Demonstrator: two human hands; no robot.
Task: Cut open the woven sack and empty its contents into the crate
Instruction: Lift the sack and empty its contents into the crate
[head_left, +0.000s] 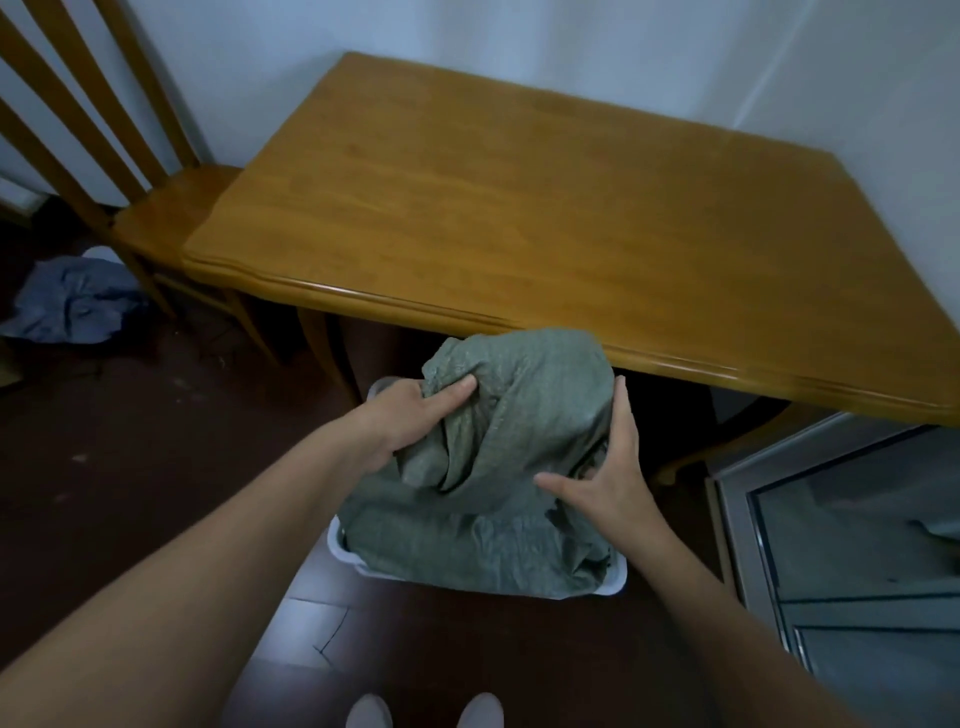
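Observation:
A grey-green woven sack (514, 431) stands crumpled in a white crate (615, 587) on the dark floor, just in front of the table. The sack covers almost all of the crate; only bits of the white rim show. My left hand (410, 421) grips a fold of the sack at its upper left side. My right hand (613, 478) clutches the sack's right side, thumb spread across the cloth. The sack's contents are hidden, and no cutting tool is in view.
A wooden table (545, 208) fills the middle of the view, its front edge right above the sack. A wooden chair (171, 208) stands at the left, with a crumpled blue cloth (72, 301) on the floor beyond it. A metal-framed glass panel (841, 530) lies at the right.

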